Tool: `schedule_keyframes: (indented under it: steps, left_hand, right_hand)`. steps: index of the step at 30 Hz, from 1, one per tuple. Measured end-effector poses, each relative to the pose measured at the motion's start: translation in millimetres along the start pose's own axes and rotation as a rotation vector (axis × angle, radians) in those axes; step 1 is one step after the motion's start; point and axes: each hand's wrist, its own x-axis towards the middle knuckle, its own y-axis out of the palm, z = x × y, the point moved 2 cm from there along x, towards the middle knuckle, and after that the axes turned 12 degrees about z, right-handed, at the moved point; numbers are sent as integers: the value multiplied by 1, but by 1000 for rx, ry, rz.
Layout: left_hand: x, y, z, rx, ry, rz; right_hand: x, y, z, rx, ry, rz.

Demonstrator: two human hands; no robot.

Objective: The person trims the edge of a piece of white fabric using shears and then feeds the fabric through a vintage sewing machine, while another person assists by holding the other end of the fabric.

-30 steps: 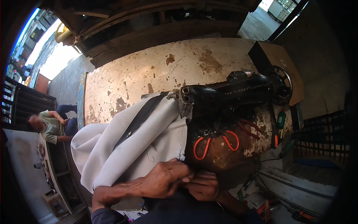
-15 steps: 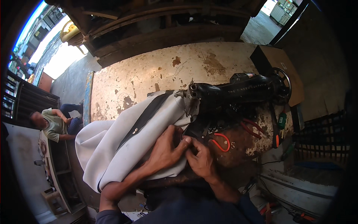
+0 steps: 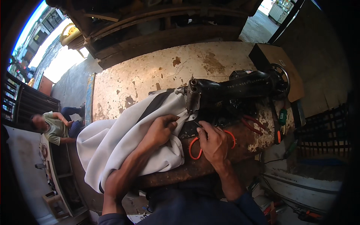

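At the worn, paint-flaked table (image 3: pixel 157 71) my view has drawn in closer than half a second ago, and my hands, which were bunched together low over the cloth, have moved up to the needle end of the black sewing machine (image 3: pixel 232 88); to my mind the cloth is being settled under the foot rather than stitched yet. The white cloth (image 3: pixel 112 142), with a dark strap (image 3: pixel 155 105) running along its upper fold, lies in a heap across the table's left half and spills off the near edge toward my lap; its leading corner sits right at the machine's head. My left hand (image 3: pixel 161 129) lies flat on the cloth, fingers spread and pressing it down, pinching nothing; my right hand (image 3: pixel 213 142) rests just beside it on the machine bed, fingers curled loosely toward the needle, and whether they pinch a thread I cannot tell; the two hands are close but apart. Orange-handled scissors (image 3: pixel 195 148) lie half under my right hand; a second red-handled tool (image 3: pixel 253 125) lies near them, toward the handwheel. Open tabletop stretches beyond the machine to the far edge; on the right, tools crowd the table's end and a dark board (image 3: pixel 277 62) overhangs; to the left, well apart, a person in a green shirt (image 3: pixel 54 127) sits low.
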Motion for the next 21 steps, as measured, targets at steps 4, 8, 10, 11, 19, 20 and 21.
schedule_keyframes:
  steps: [4,8,10,11,19,20,21]
  left_hand:
    - [1,-1,9,-66,20,-21]
    - [0,4,-4,-142,-45,14]
    - [-3,3,-9,-194,-113,37]
    - [-2,0,-3,-147,-63,24]
    - [2,2,13,-81,88,-24]
    - [3,2,13,-59,96,-27]
    - [4,2,13,-37,103,-30]
  right_hand:
    - [35,14,4,-108,-127,-49]
    - [42,23,-7,-169,-316,-153]
    - [34,18,-3,-178,-262,-132]
    - [30,15,5,-177,-243,-124]
    - [21,5,14,-143,-107,-89]
    - [24,11,11,-189,-128,-100]
    - [26,18,8,-235,-149,-112]
